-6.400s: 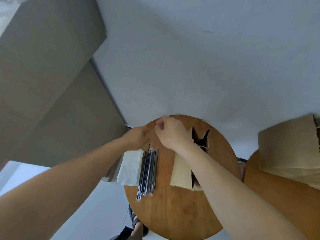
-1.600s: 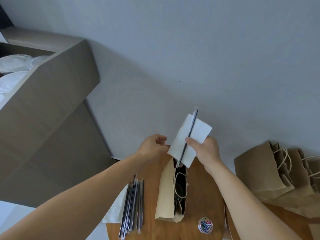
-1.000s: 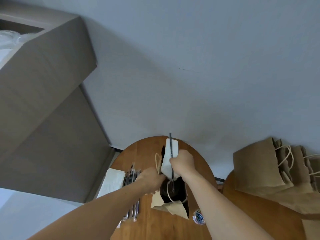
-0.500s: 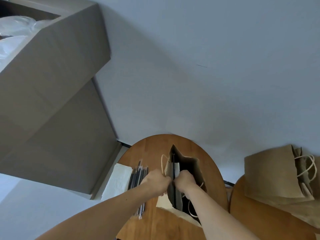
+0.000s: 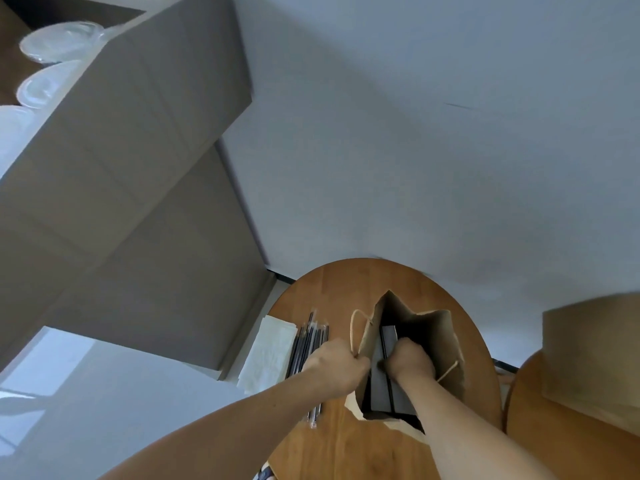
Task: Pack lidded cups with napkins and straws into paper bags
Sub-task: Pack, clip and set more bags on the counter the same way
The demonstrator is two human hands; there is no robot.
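Note:
An open brown paper bag (image 5: 440, 337) stands on a round wooden table (image 5: 339, 289). My left hand (image 5: 334, 363) pinches the bag's left rim by its twine handle. My right hand (image 5: 410, 363) is down inside the bag's mouth, closed on a napkin (image 5: 389, 336) with a black straw (image 5: 383, 344) lying along it. Both sit in the bag's shadowed inside. A row of wrapped black straws (image 5: 308, 341) and a stack of white napkins (image 5: 268, 355) lie on the table left of the bag.
Brown paper bags (image 5: 592, 355) lie on a second wooden table (image 5: 540, 441) at the right. A grey cabinet (image 5: 138, 161) rises at the left with clear lidded cups (image 5: 52, 43) on top. A white wall is behind the table.
My right hand has carried the napkin and straw from above the bag down into it and now sits deeper inside. My left hand keeps the bag's rim open.

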